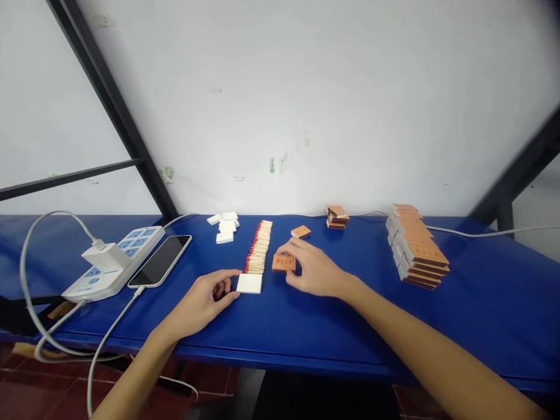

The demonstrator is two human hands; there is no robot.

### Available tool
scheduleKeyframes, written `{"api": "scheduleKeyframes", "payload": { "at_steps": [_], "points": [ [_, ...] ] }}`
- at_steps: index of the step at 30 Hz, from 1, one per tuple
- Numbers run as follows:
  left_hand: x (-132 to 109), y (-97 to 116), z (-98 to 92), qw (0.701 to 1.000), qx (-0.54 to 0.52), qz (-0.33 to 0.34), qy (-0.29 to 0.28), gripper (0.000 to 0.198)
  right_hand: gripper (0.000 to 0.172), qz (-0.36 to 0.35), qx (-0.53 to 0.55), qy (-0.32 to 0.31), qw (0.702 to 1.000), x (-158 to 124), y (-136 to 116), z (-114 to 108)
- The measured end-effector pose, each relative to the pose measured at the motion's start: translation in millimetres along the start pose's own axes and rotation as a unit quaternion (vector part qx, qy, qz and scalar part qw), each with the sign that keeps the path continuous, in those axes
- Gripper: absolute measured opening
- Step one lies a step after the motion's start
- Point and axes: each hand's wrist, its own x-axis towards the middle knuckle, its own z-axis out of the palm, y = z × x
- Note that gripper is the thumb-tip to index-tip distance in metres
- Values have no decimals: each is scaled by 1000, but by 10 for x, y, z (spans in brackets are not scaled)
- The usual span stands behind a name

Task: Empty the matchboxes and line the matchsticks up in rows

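My left hand (214,296) pinches the left side of a small white matchbox tray (249,284), thumb and forefinger at its corners. Directly beyond the tray, a long row of red-tipped matches (259,248) runs away from me on the blue table. In my right hand (312,268) is an orange matchbox sleeve (284,262) with dark printing, gripped between thumb and fingers to the right of the matches. Another orange matchbox (301,232) lies just past that hand. Several white trays (226,225) sit in a loose pile at the back left of the matches.
A large stack of matchboxes (417,251) stands on the right, a smaller stack of sleeves (336,216) near the wall. On the left are a white power strip (111,271), a plugged-in charger (105,258) and a phone (161,261). A white cable (98,335) hangs over the table's front edge.
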Motion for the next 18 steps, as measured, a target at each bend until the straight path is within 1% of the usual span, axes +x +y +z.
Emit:
{"api": "scheduleKeyframes", "payload": {
  "at_steps": [2,4,6,8,10,13,16,18],
  "points": [
    [-2,-2,-2,1000,2,-1,0,46,35,56,-33,70,995,45,201,-52],
    [-3,-4,0,1000,0,-3,-2,46,29,123,-69,135,981,77,449,-128],
    [-2,-6,5,1000,-4,-1,-1,47,26,183,-117,205,954,79,705,-226],
    [-1,-10,12,1000,-5,1,2,47,28,221,-164,258,926,51,932,-323],
    [-1,-13,16,1000,-8,1,5,47,30,248,-194,285,906,12,1103,-388],
    [-3,-16,17,1000,-15,0,10,47,33,260,-201,304,894,-24,1244,-405],
    [-8,-9,13,1000,-17,4,12,47,32,251,-194,317,894,-12,1261,-373],
    [-10,-2,12,1000,-17,4,11,47,30,229,-184,321,900,9,1217,-357]
  ]
}}
